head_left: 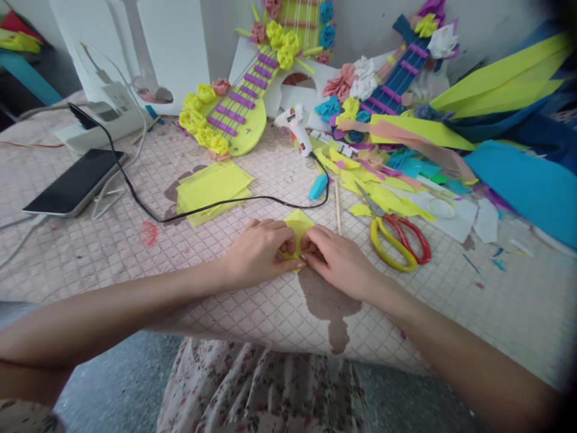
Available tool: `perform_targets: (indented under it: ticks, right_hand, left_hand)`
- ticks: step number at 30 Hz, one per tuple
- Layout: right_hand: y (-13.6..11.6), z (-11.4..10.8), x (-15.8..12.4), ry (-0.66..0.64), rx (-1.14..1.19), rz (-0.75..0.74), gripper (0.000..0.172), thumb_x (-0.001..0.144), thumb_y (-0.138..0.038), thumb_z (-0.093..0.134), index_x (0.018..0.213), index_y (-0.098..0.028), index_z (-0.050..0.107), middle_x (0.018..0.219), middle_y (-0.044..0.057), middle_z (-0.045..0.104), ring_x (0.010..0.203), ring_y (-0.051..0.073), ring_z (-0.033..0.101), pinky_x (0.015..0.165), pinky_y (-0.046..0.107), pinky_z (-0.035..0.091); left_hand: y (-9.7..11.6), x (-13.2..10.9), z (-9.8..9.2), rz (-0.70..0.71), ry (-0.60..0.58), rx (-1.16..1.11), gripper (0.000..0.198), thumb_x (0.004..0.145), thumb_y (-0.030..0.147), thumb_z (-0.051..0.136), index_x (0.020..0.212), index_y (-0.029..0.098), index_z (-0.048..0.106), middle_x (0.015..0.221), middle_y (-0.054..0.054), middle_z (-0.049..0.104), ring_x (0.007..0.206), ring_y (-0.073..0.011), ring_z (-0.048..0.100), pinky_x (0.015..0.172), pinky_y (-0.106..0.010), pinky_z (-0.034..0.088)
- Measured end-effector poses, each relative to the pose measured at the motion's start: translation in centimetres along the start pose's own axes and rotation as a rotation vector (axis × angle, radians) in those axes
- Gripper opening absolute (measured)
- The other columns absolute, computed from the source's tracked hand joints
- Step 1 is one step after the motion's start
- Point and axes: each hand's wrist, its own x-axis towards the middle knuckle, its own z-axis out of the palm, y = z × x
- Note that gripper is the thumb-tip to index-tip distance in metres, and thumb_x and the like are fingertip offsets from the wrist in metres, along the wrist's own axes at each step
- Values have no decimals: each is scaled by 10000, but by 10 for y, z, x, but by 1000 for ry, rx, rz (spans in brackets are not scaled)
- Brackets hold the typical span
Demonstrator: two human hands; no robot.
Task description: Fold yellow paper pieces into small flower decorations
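Observation:
Both hands meet over a small square of yellow crepe paper, its corner pointing away from me. My left hand pinches its left side with curled fingers. On the opposite side, my right hand grips the paper between thumb and fingers. The two thumb tips nearly touch at the lower edge, and the fingers hide part of the sheet. Behind my left hand lies a stack of yellow paper sheets. A thin wooden stick lies just beyond my right hand.
Scissors with yellow and red handles lie to the right. A white glue gun sits behind, its black cord crossing the table. A phone is at left. Paper scraps and flower-decorated paper instruments fill the back.

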Motion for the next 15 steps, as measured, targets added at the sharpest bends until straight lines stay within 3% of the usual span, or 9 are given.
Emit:
perform_targets:
  ticks: [5, 9, 15]
  right_hand:
    - [7, -10, -1, 9, 42, 9, 136, 829, -141, 563, 898, -210, 468, 923, 26, 554, 834, 165, 553, 709, 290, 431]
    - [10, -16, 0, -7, 54, 10, 120, 820, -162, 593, 853, -209, 487, 873, 10, 553, 762, 144, 548, 664, 270, 424]
    - [-1, -3, 3, 65, -120, 93, 130, 833, -268, 595, 873, -208, 487, 898, 27, 562, 750, 173, 564, 611, 291, 399]
  left_hand:
    - [3, -1, 4, -18, 18, 78, 277, 770, 417, 663, 794, 159, 566, 860, -47, 620, 831, -201, 553, 739, -342, 359]
    - [4, -1, 3, -27, 6, 76, 272, 753, 398, 682, 793, 155, 567, 863, -50, 620, 835, -205, 554, 739, -340, 361]
    - [-2, 1, -2, -22, -13, -68, 236, 787, 379, 641, 785, 154, 570, 772, -21, 598, 717, -147, 540, 677, -289, 375]
